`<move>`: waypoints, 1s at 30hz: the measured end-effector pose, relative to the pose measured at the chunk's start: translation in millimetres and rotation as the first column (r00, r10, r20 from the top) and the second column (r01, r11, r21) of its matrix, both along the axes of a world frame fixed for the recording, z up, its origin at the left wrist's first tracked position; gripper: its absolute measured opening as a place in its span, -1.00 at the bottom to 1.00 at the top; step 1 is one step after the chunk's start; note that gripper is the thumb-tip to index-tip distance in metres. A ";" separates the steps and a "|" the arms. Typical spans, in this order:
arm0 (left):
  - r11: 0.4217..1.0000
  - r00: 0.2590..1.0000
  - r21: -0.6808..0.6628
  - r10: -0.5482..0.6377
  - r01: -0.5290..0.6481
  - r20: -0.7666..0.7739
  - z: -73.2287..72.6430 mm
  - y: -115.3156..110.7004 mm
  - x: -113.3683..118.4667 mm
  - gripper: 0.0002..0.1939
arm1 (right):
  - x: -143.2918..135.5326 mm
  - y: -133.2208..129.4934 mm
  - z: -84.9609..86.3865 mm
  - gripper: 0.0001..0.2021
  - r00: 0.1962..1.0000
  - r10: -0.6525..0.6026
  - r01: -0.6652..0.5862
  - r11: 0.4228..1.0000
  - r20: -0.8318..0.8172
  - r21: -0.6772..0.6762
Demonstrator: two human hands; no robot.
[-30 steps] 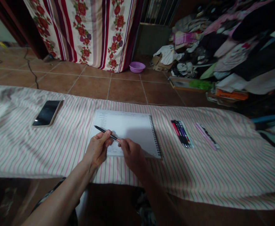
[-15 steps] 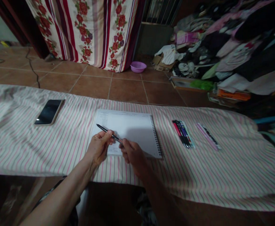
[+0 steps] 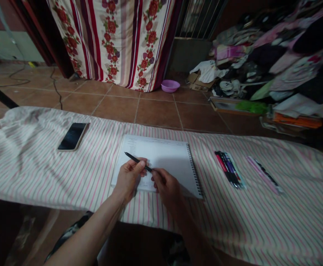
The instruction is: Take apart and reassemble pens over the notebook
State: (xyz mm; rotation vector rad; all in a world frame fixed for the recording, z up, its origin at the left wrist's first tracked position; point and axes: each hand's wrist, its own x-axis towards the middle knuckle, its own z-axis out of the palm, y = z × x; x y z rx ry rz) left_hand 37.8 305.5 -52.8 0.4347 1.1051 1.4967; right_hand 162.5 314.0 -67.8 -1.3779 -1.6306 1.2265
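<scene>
A black pen (image 3: 132, 157) is held between my two hands, above the lower part of an open spiral notebook (image 3: 167, 152). My left hand (image 3: 130, 177) pinches the pen's middle, and its tip points up and to the left. Closed fingers of my right hand (image 3: 167, 184) grip the pen's other end. The notebook lies flat with its black spiral on the right side; faint writing shows along its left and top edges.
A phone (image 3: 73, 137) lies left on the striped cloth (image 3: 100, 162). Right of the notebook are several pens (image 3: 229, 170) side by side, then a pink pen (image 3: 263, 174) beside a dark patterned one. Beyond are a purple basin (image 3: 170, 85) and piled clothes.
The view has shifted, so the cloth, notebook and hands appear lower and farther right. Both hands still hold the pen, with my right fingers now slightly closer to my left.
</scene>
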 end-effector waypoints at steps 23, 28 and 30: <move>0.999 0.951 -0.047 0.030 -0.016 0.309 0.1 3.1 -7.2 -0.83 | -4.5 -3.7 6.0 -0.74 0.966 -0.168 0.180 0.983 -0.196 0.042; 0.995 0.938 -0.083 0.074 -0.049 0.339 5.8 2.6 -5.3 -0.90 | -4.1 -3.9 5.4 -0.77 0.987 -0.121 0.138 0.977 -0.107 0.165; 0.995 0.936 -0.090 0.073 -0.045 0.345 7.5 2.5 -6.5 -0.92 | -3.3 -4.7 3.9 -0.76 0.990 -0.109 0.125 0.971 -0.091 0.203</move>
